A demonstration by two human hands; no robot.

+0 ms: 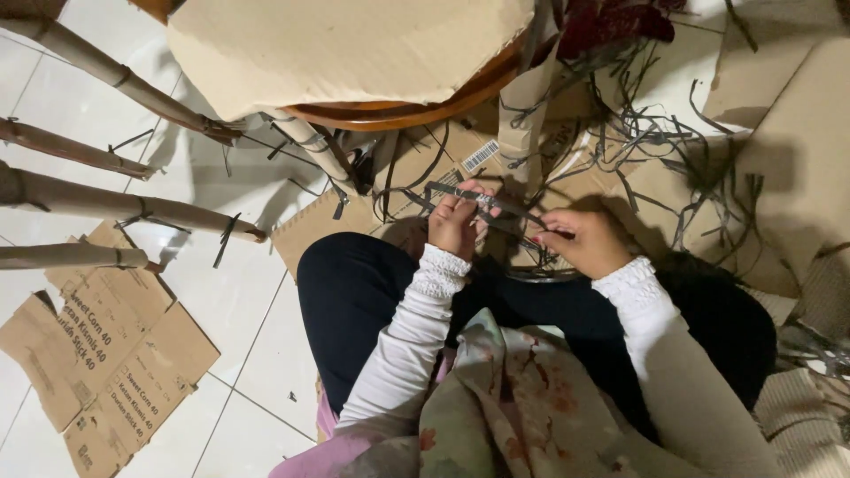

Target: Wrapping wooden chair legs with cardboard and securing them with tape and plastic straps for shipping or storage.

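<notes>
A person sits cross-legged on a white tiled floor (257, 301), both white-sleeved arms reaching forward over dark trousers. The left hand (453, 221) and the right hand (584, 241) share one thin grey strip (496, 205), which runs slantwise between them just above the knees. The left hand's fingers are curled together and pinch the strip near its upper end; the right hand's fingers are pressed together and pinch its lower end, thumb against fingertips.

Beneath the hands lies a flattened cardboard sheet (354, 212) with a barcode label, and loose grey strips (673, 150) lie scattered in a tangle across it and off to the right, over more cardboard (788, 168). None of the strips sits in any box or bin; all lie loose on the flat board.

Directly ahead stands a round wooden stool seat (416, 111), covered by a torn piece of cardboard (345, 49). A dark red cloth (611, 22) lies at the top edge. To the left, four rolled brown tubes (106, 199) reach in from the frame's edge, bound with thin ties. A printed, opened-out carton (102, 345) lies flat on the tiles at lower left, holding nothing. A floral scarf (522, 407) hangs over the person's lap in the foreground.
</notes>
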